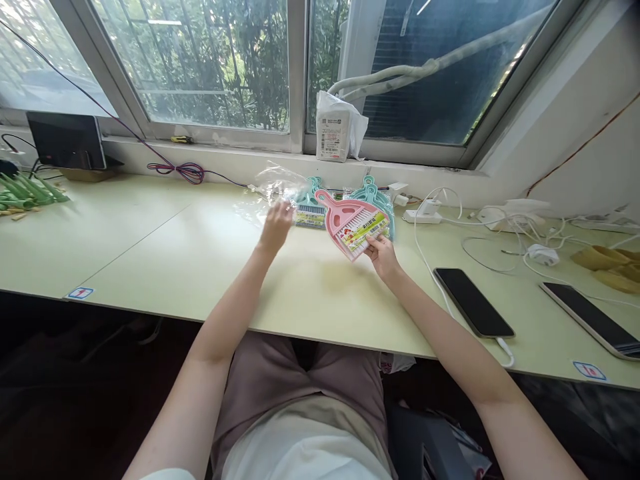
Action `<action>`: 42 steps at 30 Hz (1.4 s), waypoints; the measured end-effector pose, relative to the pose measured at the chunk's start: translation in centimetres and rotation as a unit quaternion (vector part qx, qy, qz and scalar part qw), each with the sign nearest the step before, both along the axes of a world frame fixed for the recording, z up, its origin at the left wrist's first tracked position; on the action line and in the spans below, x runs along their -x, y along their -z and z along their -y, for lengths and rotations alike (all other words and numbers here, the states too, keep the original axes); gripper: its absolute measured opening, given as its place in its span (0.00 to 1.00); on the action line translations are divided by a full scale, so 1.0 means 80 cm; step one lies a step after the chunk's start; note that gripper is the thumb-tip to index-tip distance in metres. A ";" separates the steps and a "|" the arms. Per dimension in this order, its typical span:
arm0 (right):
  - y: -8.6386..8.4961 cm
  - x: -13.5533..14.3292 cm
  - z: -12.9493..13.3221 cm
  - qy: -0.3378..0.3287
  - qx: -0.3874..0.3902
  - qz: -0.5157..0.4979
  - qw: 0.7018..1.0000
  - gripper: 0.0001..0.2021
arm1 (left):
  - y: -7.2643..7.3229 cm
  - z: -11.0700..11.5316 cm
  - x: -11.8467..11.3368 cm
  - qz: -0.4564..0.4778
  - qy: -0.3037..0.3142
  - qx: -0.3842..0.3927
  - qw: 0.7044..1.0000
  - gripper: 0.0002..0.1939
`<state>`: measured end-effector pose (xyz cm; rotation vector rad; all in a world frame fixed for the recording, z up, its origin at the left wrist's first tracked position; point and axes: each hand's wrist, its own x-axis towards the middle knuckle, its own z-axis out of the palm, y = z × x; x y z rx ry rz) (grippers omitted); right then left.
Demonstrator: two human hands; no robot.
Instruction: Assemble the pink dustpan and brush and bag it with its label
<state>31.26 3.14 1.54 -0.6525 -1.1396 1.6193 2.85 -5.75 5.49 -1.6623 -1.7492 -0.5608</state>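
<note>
My right hand [383, 255] grips the lower right edge of a pink dustpan [340, 217], which is held up off the table with its handle toward the upper left. A white-bristled brush and a yellow-green printed label lie across its face. Crumpled clear plastic bag [275, 183] film rises above my left hand [277, 227], whose fingers are closed on it. Just behind, a teal dustpan and brush set [311, 215] rests at the back of the table. Another teal dustpan [370, 192] is partly hidden behind the pink one.
A wrapped white package [334, 133] stands on the window ledge. To the right are a black phone [473, 301], a second phone [593, 317], a power strip [423, 217] and tangled white cables. At the left stand a tablet [65, 140] and green stalks [33, 190].
</note>
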 end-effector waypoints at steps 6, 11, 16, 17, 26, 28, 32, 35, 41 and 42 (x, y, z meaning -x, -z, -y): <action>-0.007 -0.004 0.001 -0.002 -0.023 -0.024 0.999 0.12 | 0.007 0.001 -0.043 -0.078 0.029 0.077 0.994 0.22; -0.015 -0.006 0.006 -0.023 -0.042 -0.033 0.998 0.14 | 0.008 -0.001 -0.034 -0.061 -0.002 0.107 0.992 0.24; -0.016 -0.004 0.009 -0.041 -0.016 0.018 0.999 0.12 | 0.006 0.000 -0.037 -0.041 -0.015 0.125 0.991 0.24; -0.016 -0.004 0.008 -0.042 -0.006 0.031 0.999 0.11 | 0.006 0.000 -0.038 -0.031 -0.018 0.126 0.991 0.24; -0.021 -0.010 0.003 -0.015 -0.011 0.052 0.998 0.08 | 0.009 -0.001 -0.028 0.026 -0.049 0.114 0.992 0.31; -0.022 -0.010 0.004 -0.023 -0.021 0.042 0.999 0.09 | 0.012 -0.002 -0.026 0.030 -0.048 0.121 0.991 0.30; -0.023 -0.006 0.011 -0.054 -0.030 0.039 0.997 0.10 | 0.018 -0.006 -0.029 0.004 -0.024 0.142 0.990 0.27; -0.022 -0.004 0.014 -0.061 -0.028 0.050 0.996 0.11 | 0.021 -0.008 -0.033 -0.028 0.010 0.159 0.987 0.22; -0.022 -0.007 0.007 -0.034 -0.013 0.059 0.998 0.08 | 0.015 -0.005 -0.032 -0.019 0.003 0.115 0.993 0.18; -0.022 -0.007 0.006 -0.040 -0.015 0.059 0.997 0.08 | 0.013 -0.004 -0.030 -0.013 -0.003 0.110 0.994 0.18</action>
